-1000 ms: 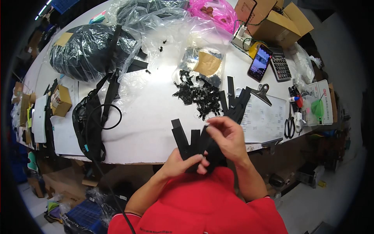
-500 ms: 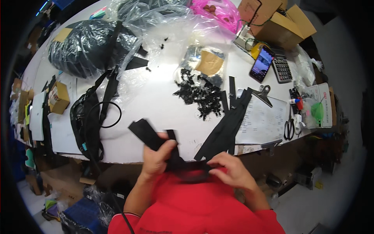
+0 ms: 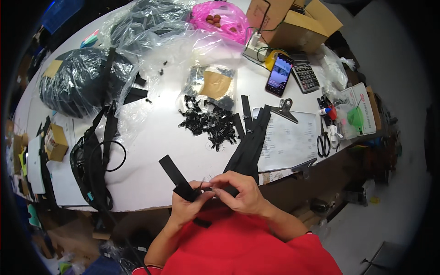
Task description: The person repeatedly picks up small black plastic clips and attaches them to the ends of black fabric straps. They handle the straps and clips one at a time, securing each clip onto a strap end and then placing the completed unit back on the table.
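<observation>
Pinched in the left hand (image 3: 185,208), a black strap (image 3: 173,172) juts away and leftward; beyond both hands lie clips (image 3: 213,123); the right hand's (image 3: 243,195) fingertips bunch against the left's, on what I can't tell; other straps (image 3: 250,146) lie just past it.

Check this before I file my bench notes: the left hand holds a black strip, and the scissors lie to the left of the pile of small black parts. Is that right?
Not quite: the head view shows the scissors to the right of the pile of small black parts. The left hand does hold a black strip.
</observation>
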Demonstrator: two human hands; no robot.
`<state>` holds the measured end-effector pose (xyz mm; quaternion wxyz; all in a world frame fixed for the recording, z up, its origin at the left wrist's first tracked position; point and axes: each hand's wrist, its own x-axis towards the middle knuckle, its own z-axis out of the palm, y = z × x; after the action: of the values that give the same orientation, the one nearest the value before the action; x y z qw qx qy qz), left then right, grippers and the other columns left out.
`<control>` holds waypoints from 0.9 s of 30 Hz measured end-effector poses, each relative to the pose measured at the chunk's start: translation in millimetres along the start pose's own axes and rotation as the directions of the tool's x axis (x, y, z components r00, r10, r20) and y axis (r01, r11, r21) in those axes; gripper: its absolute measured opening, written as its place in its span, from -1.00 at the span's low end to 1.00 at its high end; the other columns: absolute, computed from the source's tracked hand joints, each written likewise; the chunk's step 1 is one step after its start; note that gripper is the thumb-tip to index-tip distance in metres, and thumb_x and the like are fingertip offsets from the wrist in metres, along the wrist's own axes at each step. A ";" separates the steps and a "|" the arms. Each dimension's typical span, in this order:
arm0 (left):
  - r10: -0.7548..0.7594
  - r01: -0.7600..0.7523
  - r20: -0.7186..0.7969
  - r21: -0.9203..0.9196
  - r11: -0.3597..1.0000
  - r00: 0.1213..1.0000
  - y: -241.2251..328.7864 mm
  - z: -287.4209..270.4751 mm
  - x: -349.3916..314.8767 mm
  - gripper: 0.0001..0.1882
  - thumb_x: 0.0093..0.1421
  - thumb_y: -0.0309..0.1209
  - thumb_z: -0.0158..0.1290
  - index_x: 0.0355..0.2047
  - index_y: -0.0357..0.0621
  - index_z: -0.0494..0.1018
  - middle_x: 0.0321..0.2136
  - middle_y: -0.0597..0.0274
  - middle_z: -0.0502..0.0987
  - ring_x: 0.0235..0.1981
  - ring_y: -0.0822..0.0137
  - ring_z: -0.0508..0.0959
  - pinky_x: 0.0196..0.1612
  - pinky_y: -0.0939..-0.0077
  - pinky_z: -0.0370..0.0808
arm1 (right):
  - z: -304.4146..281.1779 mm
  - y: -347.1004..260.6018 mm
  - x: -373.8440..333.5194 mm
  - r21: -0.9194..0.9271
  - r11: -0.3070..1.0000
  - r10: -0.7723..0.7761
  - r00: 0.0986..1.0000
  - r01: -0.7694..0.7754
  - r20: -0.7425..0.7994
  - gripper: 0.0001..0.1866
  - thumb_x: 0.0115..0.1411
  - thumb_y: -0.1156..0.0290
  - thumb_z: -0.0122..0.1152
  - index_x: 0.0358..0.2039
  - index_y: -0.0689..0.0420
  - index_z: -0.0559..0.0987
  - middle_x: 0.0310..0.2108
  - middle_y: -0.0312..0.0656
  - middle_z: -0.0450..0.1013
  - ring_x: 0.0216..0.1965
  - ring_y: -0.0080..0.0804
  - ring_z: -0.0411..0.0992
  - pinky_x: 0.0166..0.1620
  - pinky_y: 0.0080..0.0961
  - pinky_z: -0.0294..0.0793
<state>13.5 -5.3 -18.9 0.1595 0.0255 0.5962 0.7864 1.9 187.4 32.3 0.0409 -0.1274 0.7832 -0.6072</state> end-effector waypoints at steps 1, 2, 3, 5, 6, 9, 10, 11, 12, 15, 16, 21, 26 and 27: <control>0.028 -0.028 0.001 -0.001 1.000 1.000 -2.8 -1.6 -0.3 -0.79 0.15 -0.66 0.20 -0.18 -0.31 0.57 -0.31 0.21 0.63 -0.33 0.46 0.62 -0.21 0.60 0.55 | -1.2 -0.1 0.1 -0.041 0.998 -0.040 0.999 0.040 0.002 -0.77 0.13 0.60 0.25 -0.17 0.24 0.57 -0.35 -0.11 0.55 -0.32 -0.34 0.58 -0.24 -0.52 0.53; 0.060 -0.060 0.016 -0.008 0.998 0.998 -4.3 -3.4 -0.1 -0.79 0.14 -0.68 0.17 -0.18 -0.32 0.57 -0.31 0.19 0.62 -0.32 0.44 0.61 -0.21 0.60 0.54 | -3.0 -0.3 0.1 -0.082 0.993 -0.080 0.997 0.080 0.007 -0.78 0.13 0.60 0.25 -0.17 0.24 0.57 -0.36 -0.11 0.54 -0.33 -0.35 0.57 -0.25 -0.52 0.53; 0.089 -0.088 0.034 -0.019 0.996 0.995 -5.6 -5.1 0.1 -0.79 0.14 -0.70 0.15 -0.19 -0.33 0.57 -0.32 0.17 0.62 -0.31 0.42 0.61 -0.21 0.59 0.54 | -3.6 -0.2 -0.7 -0.124 0.986 -0.115 0.993 0.115 0.010 -0.79 0.13 0.61 0.25 -0.18 0.24 0.56 -0.36 -0.11 0.53 -0.35 -0.36 0.56 -0.27 -0.53 0.52; 0.162 -0.160 0.051 -0.036 0.986 0.986 -4.0 -3.7 2.4 -0.80 0.11 -0.69 0.12 -0.24 -0.33 0.58 -0.35 0.13 0.60 -0.33 0.37 0.59 -0.23 0.56 0.52 | -1.1 1.6 -4.3 -0.044 0.995 -0.087 0.996 0.086 -0.016 -0.81 0.14 0.62 0.25 -0.20 0.24 0.55 -0.39 -0.15 0.52 -0.37 -0.42 0.55 -0.29 -0.54 0.51; 0.240 -0.242 0.058 0.046 0.969 0.969 -1.4 -2.0 2.5 -0.81 0.10 -0.67 0.12 -0.25 -0.32 0.58 -0.36 0.13 0.60 -0.33 0.36 0.59 -0.24 0.54 0.51 | 1.4 3.1 -7.1 -0.002 0.997 -0.071 0.997 0.071 -0.029 -0.82 0.14 0.62 0.25 -0.21 0.24 0.55 -0.40 -0.16 0.51 -0.38 -0.46 0.54 -0.31 -0.55 0.50; 0.442 -0.455 0.115 0.305 0.837 0.890 -3.2 0.5 5.9 -0.88 0.13 -0.57 0.10 -0.30 -0.28 0.57 -0.38 0.16 0.56 -0.38 0.38 0.55 -0.31 0.51 0.46 | 20.4 19.7 -17.0 0.666 0.658 0.442 0.896 -0.351 0.036 -0.82 0.15 0.64 0.25 -0.22 0.23 0.55 -0.40 -0.21 0.50 -0.36 -0.55 0.52 -0.28 -0.57 0.49; 0.411 -0.409 0.060 0.309 0.859 0.909 -4.2 0.1 5.5 -0.89 0.13 -0.56 0.10 -0.31 -0.27 0.55 -0.39 0.19 0.53 -0.39 0.39 0.53 -0.31 0.51 0.45 | 21.7 25.4 -14.8 0.654 0.656 0.445 0.893 -0.377 0.069 -0.82 0.16 0.61 0.26 -0.21 0.23 0.55 -0.39 -0.21 0.50 -0.34 -0.57 0.51 -0.26 -0.58 0.49; 0.379 -0.362 0.005 0.310 0.879 0.925 -3.3 0.4 4.9 -0.90 0.14 -0.56 0.09 -0.31 -0.27 0.53 -0.40 0.22 0.51 -0.41 0.40 0.51 -0.31 0.52 0.45 | 21.2 30.6 -10.2 0.641 0.653 0.448 0.888 -0.403 0.102 -0.82 0.17 0.59 0.27 -0.20 0.23 0.55 -0.39 -0.22 0.50 -0.32 -0.60 0.50 -0.24 -0.59 0.48; 0.345 -0.312 -0.056 0.310 0.898 0.937 -3.1 -0.6 3.8 -0.90 0.14 -0.56 0.09 -0.31 -0.26 0.51 -0.41 0.24 0.49 -0.43 0.40 0.49 -0.31 0.53 0.44 | 19.2 33.5 -2.4 0.626 0.650 0.450 0.882 -0.432 0.141 -0.82 0.18 0.56 0.27 -0.19 0.23 0.54 -0.38 -0.23 0.50 -0.30 -0.63 0.49 -0.23 -0.60 0.48; 0.078 -0.095 -0.199 -0.077 0.992 0.977 -4.1 -8.6 -2.1 -0.90 0.29 -0.45 0.10 -0.27 -0.17 0.40 -0.51 0.38 0.39 -0.63 0.58 0.30 -0.55 0.68 0.25 | -3.5 46.9 37.6 -0.595 0.802 -0.047 0.987 -0.053 -0.152 -0.70 0.10 0.35 0.37 -0.19 0.17 0.56 -0.35 -0.15 0.46 -0.32 -0.25 0.47 -0.20 -0.37 0.45; -0.082 0.022 -0.216 -0.265 0.964 0.973 1.2 -8.7 -3.2 -0.88 0.31 -0.42 0.10 -0.27 -0.16 0.39 -0.55 0.42 0.37 -0.67 0.61 0.26 -0.60 0.70 0.20 | -6.7 44.9 50.6 -0.810 0.581 -0.182 0.959 -0.073 -0.217 -0.71 0.06 0.34 0.39 -0.22 0.16 0.58 -0.37 -0.15 0.43 -0.34 -0.22 0.46 -0.21 -0.34 0.44; -0.128 0.052 -0.210 -0.334 0.941 0.969 9.0 -9.4 -0.8 -0.93 0.35 -0.44 0.06 -0.21 -0.14 0.41 -0.60 0.45 0.32 -0.72 0.66 0.18 -0.67 0.72 0.09 | 5.6 85.1 66.0 -0.761 0.649 -0.153 0.979 -0.004 -0.136 -0.80 0.04 0.38 0.37 -0.30 0.10 0.61 -0.40 -0.19 0.41 -0.32 -0.19 0.46 -0.23 -0.27 0.43; -0.112 0.056 -0.182 -0.289 0.956 0.977 0.6 -15.5 -4.8 -0.92 0.34 -0.44 0.08 -0.21 -0.12 0.41 -0.60 0.45 0.34 -0.72 0.66 0.20 -0.66 0.72 0.11 | 0.3 76.1 74.4 -0.646 0.762 -0.170 0.977 0.047 -0.130 -0.82 0.07 0.36 0.35 -0.29 0.08 0.65 -0.40 -0.28 0.47 -0.29 -0.27 0.48 -0.21 -0.30 0.43; -0.100 0.050 -0.171 -0.273 0.961 0.980 0.1 -15.2 -3.9 -0.91 0.34 -0.43 0.08 -0.21 -0.12 0.41 -0.59 0.44 0.36 -0.72 0.66 0.20 -0.66 0.72 0.12 | -2.4 77.2 75.0 -0.639 0.767 -0.190 0.972 0.061 -0.135 -0.82 0.08 0.36 0.35 -0.28 0.08 0.66 -0.40 -0.27 0.48 -0.29 -0.27 0.48 -0.21 -0.31 0.43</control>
<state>13.7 -20.5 -22.5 0.1358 -0.0912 0.4975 0.8519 -82.5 188.7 -34.5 -0.1206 -0.1268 0.9310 -0.3203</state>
